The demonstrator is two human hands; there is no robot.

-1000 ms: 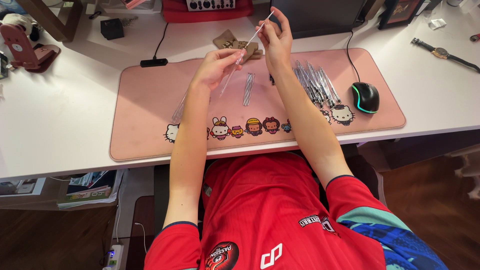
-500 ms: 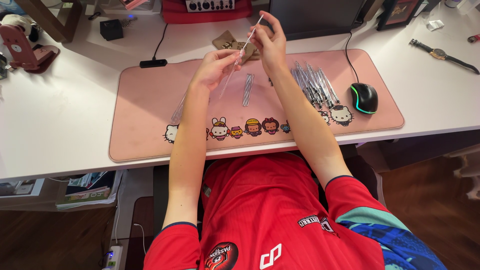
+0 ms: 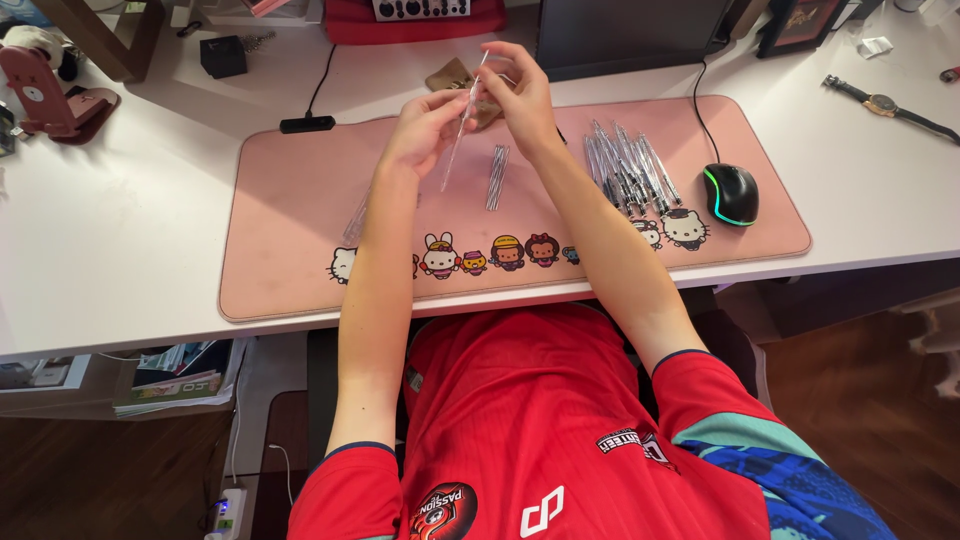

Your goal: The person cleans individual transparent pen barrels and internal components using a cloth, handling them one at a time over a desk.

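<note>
Above the pink desk mat [image 3: 300,210], both my hands hold one thin clear pen tube [image 3: 455,150] that slants from upper right to lower left. My left hand [image 3: 425,130] pinches its middle. My right hand [image 3: 515,95] grips its top end. Under the hands, a small bundle of thin pen refills [image 3: 496,177] lies on the mat. A row of several assembled clear pens [image 3: 630,170] rests on the mat right of my right forearm. More clear tubes [image 3: 357,215] lie partly hidden beside my left forearm.
A black mouse with a glowing rim [image 3: 732,193] sits at the mat's right end. A dark monitor base [image 3: 630,35], a wristwatch [image 3: 885,103], a small black box [image 3: 222,56] and a brown crumpled bag [image 3: 452,75] stand behind the mat on the white desk [image 3: 110,230].
My right hand has come down and left toward my left hand, sliding along the tube. The tube now stands steeper and the hands are closer together.
</note>
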